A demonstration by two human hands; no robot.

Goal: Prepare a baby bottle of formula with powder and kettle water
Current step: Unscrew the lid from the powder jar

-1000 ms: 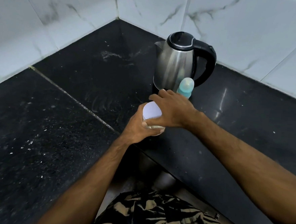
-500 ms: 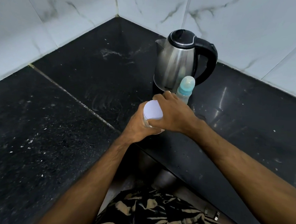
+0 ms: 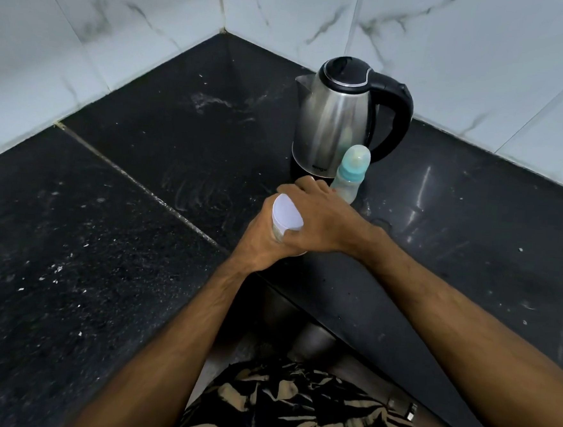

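Left hand [image 3: 265, 235] grips a small clear jar [image 3: 280, 235] — contents hidden; right hand [image 3: 322, 223] clasps its white round lid [image 3: 286, 215].

Kettle [image 3: 333, 123]: brushed steel, glossy black plastic handle. Desk [image 3: 112, 235]: polished black speckled stone. Bottle [image 3: 348, 174]: translucent plastic. Walls [image 3: 467, 59]: glossy marble tile.

The right hand [image 3: 322, 223] has turned further round the white lid [image 3: 286, 213].
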